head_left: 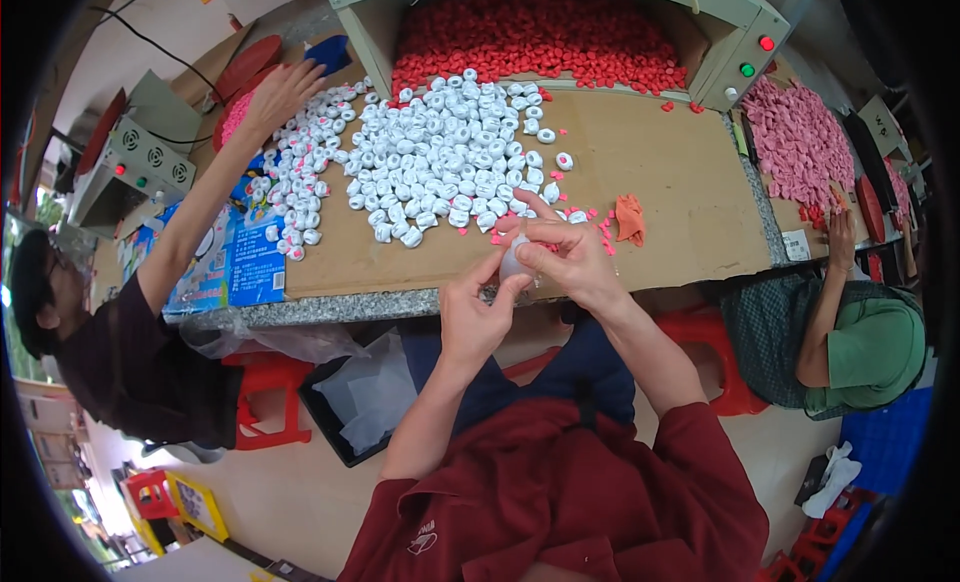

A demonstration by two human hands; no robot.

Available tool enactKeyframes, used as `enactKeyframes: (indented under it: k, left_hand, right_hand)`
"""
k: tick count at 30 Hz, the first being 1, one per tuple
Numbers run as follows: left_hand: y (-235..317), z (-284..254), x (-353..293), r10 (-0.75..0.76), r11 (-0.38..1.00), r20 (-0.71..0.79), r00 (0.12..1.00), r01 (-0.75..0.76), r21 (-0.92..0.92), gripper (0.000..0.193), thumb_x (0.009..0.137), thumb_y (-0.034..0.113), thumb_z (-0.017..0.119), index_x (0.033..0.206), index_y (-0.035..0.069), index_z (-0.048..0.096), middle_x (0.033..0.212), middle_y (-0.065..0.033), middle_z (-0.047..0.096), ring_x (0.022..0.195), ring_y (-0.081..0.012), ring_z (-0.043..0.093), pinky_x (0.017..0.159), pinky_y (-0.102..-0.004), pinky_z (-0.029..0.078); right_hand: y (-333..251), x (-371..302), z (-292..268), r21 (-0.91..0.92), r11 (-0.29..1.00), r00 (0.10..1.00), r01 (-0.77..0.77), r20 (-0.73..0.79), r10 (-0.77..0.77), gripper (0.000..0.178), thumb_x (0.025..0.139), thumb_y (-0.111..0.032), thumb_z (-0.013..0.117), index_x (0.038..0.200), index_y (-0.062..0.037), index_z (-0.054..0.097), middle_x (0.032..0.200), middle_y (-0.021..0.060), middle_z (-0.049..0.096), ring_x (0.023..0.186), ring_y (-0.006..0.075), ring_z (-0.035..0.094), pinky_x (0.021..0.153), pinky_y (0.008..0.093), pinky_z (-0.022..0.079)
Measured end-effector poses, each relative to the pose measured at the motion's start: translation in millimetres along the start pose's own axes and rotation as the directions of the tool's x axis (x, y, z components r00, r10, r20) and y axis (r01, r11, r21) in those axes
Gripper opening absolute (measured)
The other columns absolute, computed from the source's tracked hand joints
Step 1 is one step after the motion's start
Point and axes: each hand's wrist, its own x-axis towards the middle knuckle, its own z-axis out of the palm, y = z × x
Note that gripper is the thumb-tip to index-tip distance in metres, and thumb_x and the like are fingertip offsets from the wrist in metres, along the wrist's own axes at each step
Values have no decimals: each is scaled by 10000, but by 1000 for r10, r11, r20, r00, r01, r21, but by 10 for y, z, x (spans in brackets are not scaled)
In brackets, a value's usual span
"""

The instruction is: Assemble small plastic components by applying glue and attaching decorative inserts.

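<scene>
Close to the table's front edge, both my hands meet around a small white rounded piece [516, 258]. My left hand [476, 310] grips it from the left, thumb and fingers closed on its lower side. From the right, my right hand [575, 265] pinches its upper side with thumb and fingertips. Just beyond my hands lies a big heap of white ring-like pieces [430, 147], some showing pink bits. Small pink pieces [606, 232] are scattered beside my right hand, near a crumpled orange scrap [630, 220].
Behind the heap stands a machine housing [735, 67] full of red pieces [540, 42]. At left, a co-worker's arm [205, 207] reaches across the table over more white pieces. Another person [870, 342] sits at right by a pink heap [800, 137]. Cardboard [700, 222] covers the tabletop.
</scene>
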Motion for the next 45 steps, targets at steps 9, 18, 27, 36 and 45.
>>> enactKeyframes:
  k: [9, 18, 27, 36, 45]
  left_hand:
    - [7, 79, -37, -137, 869, 117, 984, 176, -462, 343, 786, 13, 633, 1108, -56, 535, 939, -91, 623, 818, -111, 589, 732, -233, 476]
    - [19, 110, -30, -210, 679, 324, 922, 376, -631, 334, 780, 35, 642, 1095, -27, 548, 967, -92, 614, 814, -134, 594, 705, -242, 488]
    - [127, 262, -130, -185, 862, 262, 947, 284, -420, 623, 703, -81, 669, 1267, -9, 413, 1019, -159, 588, 894, -150, 578, 785, -284, 493]
    - [-238, -394, -577, -337, 919, 138, 931, 357, -170, 371, 774, -8, 626, 1135, -21, 541, 1052, -105, 591, 908, -129, 572, 803, -240, 464]
    - [-368, -503, -816, -330, 915, 148, 932, 355, -191, 274, 832, 39, 577, 1097, -29, 559, 1005, -113, 611, 888, -144, 594, 764, -233, 470]
  right_hand:
    - [-82, -241, -36, 167, 982, 971, -87, -207, 121, 210, 861, -106, 542, 1024, 5, 611, 1055, 77, 601, 1146, 196, 452, 957, 331, 356]
    - [-54, -529, -829, -624, 725, 778, -293, -596, -199, 249, 831, -94, 576, 1063, -6, 592, 977, 39, 560, 840, 76, 479, 711, 232, 407]
    - [-105, -739, -197, -239, 959, 981, -154, -149, 121, 261, 730, -140, 704, 945, -14, 624, 807, 2, 572, 588, 27, 427, 500, 196, 345]
    - [436, -1485, 279, 36, 928, 913, -372, -164, 373, 199, 776, -130, 665, 920, 2, 627, 772, 18, 617, 602, 31, 509, 535, 175, 375]
    - [811, -1709, 421, 668, 582, 777, -463, -9, 629, 214, 865, -186, 556, 970, -5, 600, 818, 14, 603, 690, 62, 534, 583, 195, 411]
